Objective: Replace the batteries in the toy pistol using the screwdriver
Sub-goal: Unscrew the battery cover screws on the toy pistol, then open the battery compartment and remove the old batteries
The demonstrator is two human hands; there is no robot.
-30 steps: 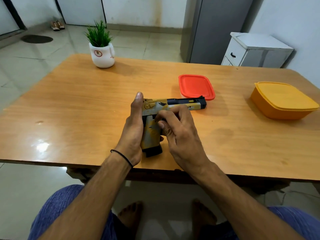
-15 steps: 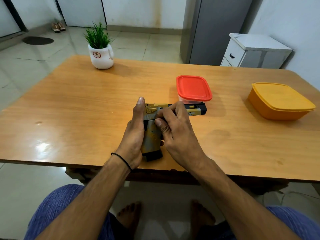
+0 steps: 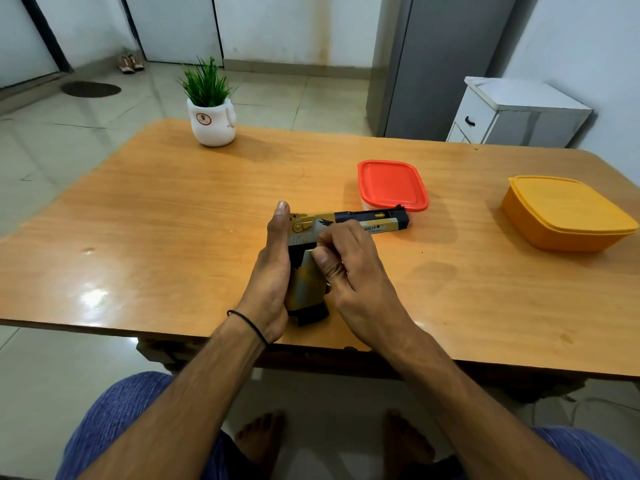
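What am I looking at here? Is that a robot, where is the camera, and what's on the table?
No robot here: these are a person's two bare hands. The single camera sits on the person's head and looks forward and down, so you see their arms, knees and feet. The left hand cradles the grip of a gold and black toy pistol, thumb pointing up behind it; the right hand curls its fingers onto the pistol's middle. On the wooden table stand a red-lidded box, an orange lidded container and a small potted plant. No screwdriver is in view.
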